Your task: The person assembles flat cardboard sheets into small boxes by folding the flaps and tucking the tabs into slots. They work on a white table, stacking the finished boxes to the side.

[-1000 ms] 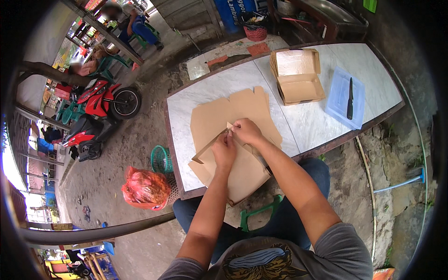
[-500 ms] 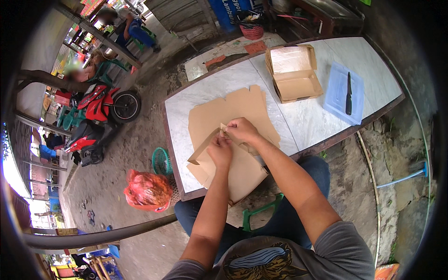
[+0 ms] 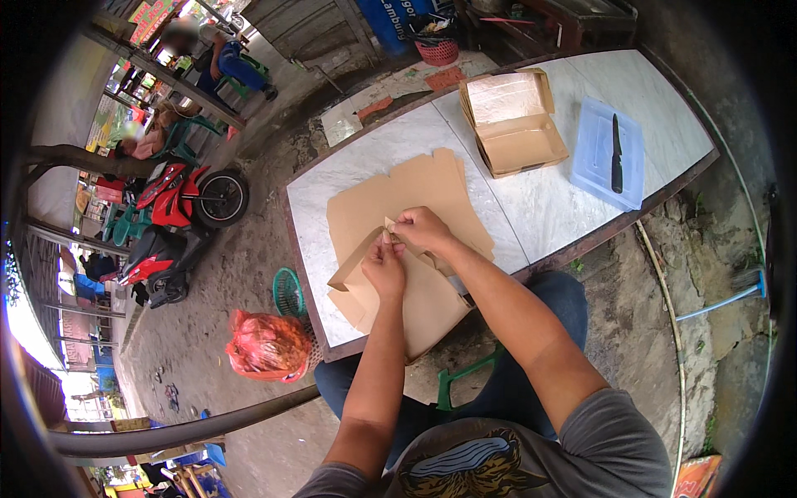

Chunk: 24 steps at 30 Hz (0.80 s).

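Observation:
A partly folded brown cardboard box lies at the near left of the table, with some of its walls raised. My left hand and my right hand meet at its far corner. Both hands are closed, fingertips pinching a small corner flap of the box. Under and beyond it lie flat brown cardboard sheets with notched edges. To the right, formed cardboard boxes sit nested with their lids up, showing a shiny inside.
A black knife lies on a translucent blue plastic container at the table's right. The marble-patterned table has a dark rim. Left of it are a green basket and a red plastic bag. A red motorcycle and seated people are farther off.
The whole view has shifted slightly. Both hands stay at the same corner of the box, still pinching the flap, with only slight finger movement.

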Each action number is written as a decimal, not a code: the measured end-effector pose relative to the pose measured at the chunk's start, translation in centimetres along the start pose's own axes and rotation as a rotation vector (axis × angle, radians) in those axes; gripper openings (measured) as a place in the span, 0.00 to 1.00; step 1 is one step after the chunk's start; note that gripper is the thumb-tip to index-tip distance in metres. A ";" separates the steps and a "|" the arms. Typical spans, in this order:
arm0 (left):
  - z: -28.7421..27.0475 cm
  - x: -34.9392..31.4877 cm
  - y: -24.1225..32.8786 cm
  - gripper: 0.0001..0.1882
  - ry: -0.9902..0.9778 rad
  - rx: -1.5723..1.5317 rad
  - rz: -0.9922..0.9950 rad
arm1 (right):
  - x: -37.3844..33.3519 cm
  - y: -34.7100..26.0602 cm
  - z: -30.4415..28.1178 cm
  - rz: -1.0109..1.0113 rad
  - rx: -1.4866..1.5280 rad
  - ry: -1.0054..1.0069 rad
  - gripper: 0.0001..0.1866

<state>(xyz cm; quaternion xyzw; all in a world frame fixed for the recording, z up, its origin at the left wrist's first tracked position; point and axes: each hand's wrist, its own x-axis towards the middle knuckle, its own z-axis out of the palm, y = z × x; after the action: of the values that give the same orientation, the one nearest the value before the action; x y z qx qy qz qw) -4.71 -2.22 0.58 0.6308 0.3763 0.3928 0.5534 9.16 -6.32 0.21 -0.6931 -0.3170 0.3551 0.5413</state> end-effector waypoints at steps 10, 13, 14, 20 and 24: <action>0.0 0.1 -0.3 0.17 0.025 -0.114 -0.059 | 0.0 0.1 0.4 0.000 -0.058 0.055 0.16; 0.1 0.2 -0.5 0.17 0.021 -0.099 -0.037 | 0.3 0.3 0.2 -0.007 -0.032 0.011 0.17; 0.0 0.2 -0.7 0.17 0.015 -0.082 -0.020 | 0.4 0.4 0.2 -0.002 0.003 0.006 0.16; 0.4 0.1 -0.5 0.16 0.036 -0.031 0.007 | 0.3 0.3 0.3 0.010 0.126 -0.006 0.13; 0.1 0.5 -1.1 0.16 0.028 -0.057 -0.009 | 0.2 -0.2 0.3 0.031 0.128 -0.021 0.11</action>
<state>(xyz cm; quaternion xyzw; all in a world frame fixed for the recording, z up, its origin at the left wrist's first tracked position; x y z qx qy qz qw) -4.43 -1.69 -0.45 0.6076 0.3753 0.4097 0.5676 8.97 -5.94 0.29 -0.6581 -0.2886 0.3902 0.5756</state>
